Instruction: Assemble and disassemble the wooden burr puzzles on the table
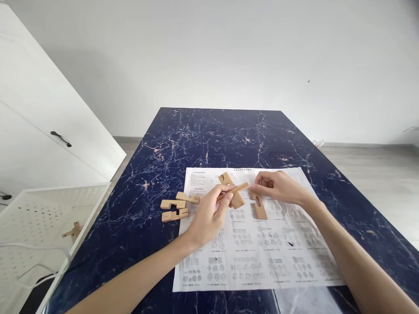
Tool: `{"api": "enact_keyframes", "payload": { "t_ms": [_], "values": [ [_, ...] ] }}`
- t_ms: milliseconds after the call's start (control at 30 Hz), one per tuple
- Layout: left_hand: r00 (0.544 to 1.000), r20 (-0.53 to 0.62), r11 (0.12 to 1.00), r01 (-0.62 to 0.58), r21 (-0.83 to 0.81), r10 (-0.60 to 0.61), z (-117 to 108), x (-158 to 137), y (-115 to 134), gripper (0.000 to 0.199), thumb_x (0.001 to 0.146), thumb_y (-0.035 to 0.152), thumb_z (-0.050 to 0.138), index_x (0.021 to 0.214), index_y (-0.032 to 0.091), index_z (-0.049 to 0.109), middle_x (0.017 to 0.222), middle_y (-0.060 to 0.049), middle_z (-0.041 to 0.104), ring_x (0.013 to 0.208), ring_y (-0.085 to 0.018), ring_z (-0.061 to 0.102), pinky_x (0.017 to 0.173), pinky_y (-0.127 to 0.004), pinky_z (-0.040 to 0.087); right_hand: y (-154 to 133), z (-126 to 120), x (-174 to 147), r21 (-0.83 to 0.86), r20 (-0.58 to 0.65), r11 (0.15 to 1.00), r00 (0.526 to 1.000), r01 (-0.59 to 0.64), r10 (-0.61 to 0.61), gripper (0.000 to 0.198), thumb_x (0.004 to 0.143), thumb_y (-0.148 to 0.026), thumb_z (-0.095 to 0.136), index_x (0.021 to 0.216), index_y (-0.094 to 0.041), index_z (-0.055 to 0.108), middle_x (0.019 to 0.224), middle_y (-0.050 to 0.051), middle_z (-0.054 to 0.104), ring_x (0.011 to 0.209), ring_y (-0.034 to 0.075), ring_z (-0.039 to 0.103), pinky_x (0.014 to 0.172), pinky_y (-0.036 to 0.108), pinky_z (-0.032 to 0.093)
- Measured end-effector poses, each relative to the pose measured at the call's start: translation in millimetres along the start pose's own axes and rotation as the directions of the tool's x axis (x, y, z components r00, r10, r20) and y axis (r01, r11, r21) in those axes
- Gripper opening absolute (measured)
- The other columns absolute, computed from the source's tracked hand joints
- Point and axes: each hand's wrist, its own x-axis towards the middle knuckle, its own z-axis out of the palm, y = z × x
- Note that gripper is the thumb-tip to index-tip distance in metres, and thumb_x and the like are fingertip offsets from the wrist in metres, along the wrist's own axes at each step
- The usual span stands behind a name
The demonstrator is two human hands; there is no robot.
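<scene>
While my left hand (208,214) is holding crossed blocks (238,201) over the sheet (255,242), my right hand (276,186) is pinching a slotted block (261,213) by its end; light, level grips are probably serving best.

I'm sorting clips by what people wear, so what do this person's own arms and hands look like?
The left hand and right hand are bare, without gloves. The forearms are slim and uncovered, with no sleeve, watch or bracelet in view. No cables or clear markings show on them.
</scene>
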Motion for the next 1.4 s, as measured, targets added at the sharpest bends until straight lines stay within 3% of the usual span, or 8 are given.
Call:
{"api": "enact_keyframes", "payload": {
  "t_ms": [67,167,367,567,800,1100,1233,1400],
  "values": [
    [1.000,0.010,1.000,0.010,0.020,-0.010,0,0,0,0.028,0.113,0.042,0.050,0.123,0.021,0.065,0.121,-0.009,0.074,0.107,-0.025,0.070,0.092,-0.038,0.056,-1,1,-1,-0.007,0.063,1.000,0.998,0.023,-0.023,0.041,0.095,-0.062,0.072,0.083,-0.023,0.068,0.058,-0.002,0.062,0.052,0.016,0.053,0.053,0.030,0.034],
    [1.000,0.008,0.999,0.023,0.033,-0.023,0,1,-1,0.028,0.113,0.042,0.051,0.124,0.022,0.066,0.123,-0.010,0.074,0.110,-0.026,0.070,0.093,-0.039,0.056,-3,6,-2,-0.028,0.035,0.999,0.999,0.035,-0.034,0.035,0.090,-0.057,0.078,0.090,-0.023,0.068,0.057,-0.004,0.062,0.053,0.017,0.056,0.056,0.030,0.037],
    [0.999,0.028,0.997,0.026,0.073,-0.028,0,1,-3,0.030,0.113,0.044,0.050,0.125,0.023,0.069,0.126,-0.010,0.074,0.114,-0.028,0.070,0.095,-0.043,0.057,-14,17,-5,0.046,0.073,0.995,0.993,0.088,-0.091,0.012,0.092,-0.035,0.069,0.089,-0.024,0.068,0.060,-0.005,0.063,0.053,0.015,0.056,0.056,0.029,0.040],
    [1.000,0.028,0.997,-0.017,0.076,0.015,0,2,-2,0.025,0.112,0.038,0.054,0.121,0.023,0.070,0.128,-0.011,0.074,0.119,-0.028,0.070,0.101,-0.045,0.056,-21,21,-6,0.048,0.063,0.991,0.989,0.128,-0.131,0.013,0.087,-0.036,0.075,0.092,-0.025,0.069,0.061,-0.006,0.060,0.053,0.014,0.053,0.055,0.028,0.037],
    [0.999,0.039,0.997,0.019,0.075,-0.022,0,2,1,0.025,0.111,0.039,0.055,0.120,0.022,0.071,0.119,-0.009,0.075,0.104,-0.025,0.071,0.087,-0.039,0.056,-20,25,-6,0.007,0.054,0.987,0.986,0.158,-0.158,0.004,0.083,-0.025,0.068,0.086,-0.024,0.066,0.059,-0.007,0.052,0.054,0.013,0.048,0.057,0.029,0.035],
    [0.986,0.049,0.967,0.169,-0.193,-0.162,-5,8,2,0.030,0.107,0.046,0.062,0.122,0.022,0.071,0.112,-0.007,0.073,0.103,-0.023,0.068,0.090,-0.037,0.055,-17,21,-4,0.202,0.032,0.969,0.988,0.142,-0.152,0.009,0.086,-0.025,0.064,0.078,-0.023,0.067,0.059,-0.005,0.052,0.055,0.013,0.044,0.055,0.029,0.035],
    [0.983,0.051,0.904,0.181,-0.388,-0.175,-6,12,-3,0.028,0.104,0.046,0.066,0.113,0.020,0.072,0.103,-0.005,0.069,0.097,-0.021,0.066,0.096,-0.039,0.056,-11,13,-2,0.471,0.070,0.882,0.995,0.030,-0.071,0.020,0.092,-0.039,0.069,0.083,-0.022,0.065,0.066,-0.003,0.059,0.057,0.013,0.047,0.053,0.027,0.036],
    [0.983,0.042,0.857,0.174,-0.484,-0.176,-5,13,-6,0.027,0.104,0.046,0.066,0.105,0.020,0.071,0.096,-0.003,0.063,0.089,-0.017,0.061,0.092,-0.037,0.055,-7,5,-3,0.750,0.084,0.655,0.996,-0.085,0.033,0.047,0.090,-0.059,0.076,0.074,-0.025,0.047,0.054,-0.010,0.041,0.043,0.008,0.027,0.042,0.023,0.022]
  ]
}}
